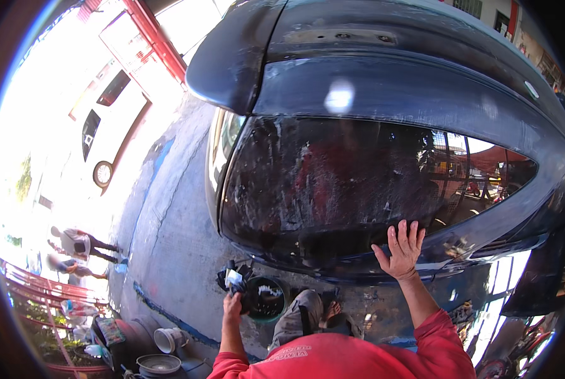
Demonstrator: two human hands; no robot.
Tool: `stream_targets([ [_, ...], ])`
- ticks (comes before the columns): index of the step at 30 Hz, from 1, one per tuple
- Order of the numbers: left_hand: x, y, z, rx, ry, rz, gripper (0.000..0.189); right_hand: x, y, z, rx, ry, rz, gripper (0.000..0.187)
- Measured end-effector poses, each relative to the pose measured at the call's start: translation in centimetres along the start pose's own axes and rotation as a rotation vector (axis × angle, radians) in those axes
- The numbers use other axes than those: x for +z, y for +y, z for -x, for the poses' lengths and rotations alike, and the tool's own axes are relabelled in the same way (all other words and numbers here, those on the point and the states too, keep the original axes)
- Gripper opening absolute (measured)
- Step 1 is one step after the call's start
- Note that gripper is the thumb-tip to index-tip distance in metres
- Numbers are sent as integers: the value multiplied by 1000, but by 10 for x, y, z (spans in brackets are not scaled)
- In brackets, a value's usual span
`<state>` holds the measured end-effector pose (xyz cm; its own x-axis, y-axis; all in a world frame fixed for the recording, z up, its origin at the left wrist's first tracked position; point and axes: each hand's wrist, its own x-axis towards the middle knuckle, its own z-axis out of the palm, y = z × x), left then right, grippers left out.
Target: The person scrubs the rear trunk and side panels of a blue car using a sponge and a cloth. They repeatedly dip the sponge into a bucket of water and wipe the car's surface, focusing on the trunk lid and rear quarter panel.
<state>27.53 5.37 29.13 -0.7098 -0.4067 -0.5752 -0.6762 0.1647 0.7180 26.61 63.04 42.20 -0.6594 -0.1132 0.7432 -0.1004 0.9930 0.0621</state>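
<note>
Before me stands a dark blue car [339,85] with streaks and whitish marks on its dark side window [330,175]. My right hand [403,251] lies with spread fingers against the car body at the lower edge of that window. Low beside the car, my left hand [233,304] is closed around a dark bundled item with a pale patch [234,277]; what it is exactly I cannot tell. Just right of that bundle, a round dark tub [267,299] with liquid sits on the floor.
A white bucket [168,339], a round metal lid or pan [159,364] and dark containers stand lower left. Two people [81,242] are farther off at the left, below a white car [109,128]. A red metal post [152,38] rises near the car's rear.
</note>
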Motion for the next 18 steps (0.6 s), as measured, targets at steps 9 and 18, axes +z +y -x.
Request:
stream_targets([
  [9, 20, 220, 107, 356, -301, 415, 30, -28, -185, -126, 432, -483, -1559, 108],
  [18, 15, 317, 173, 1212, -401, 36, 116, 16, -228, -242, 1112, -815, -2032, 64],
])
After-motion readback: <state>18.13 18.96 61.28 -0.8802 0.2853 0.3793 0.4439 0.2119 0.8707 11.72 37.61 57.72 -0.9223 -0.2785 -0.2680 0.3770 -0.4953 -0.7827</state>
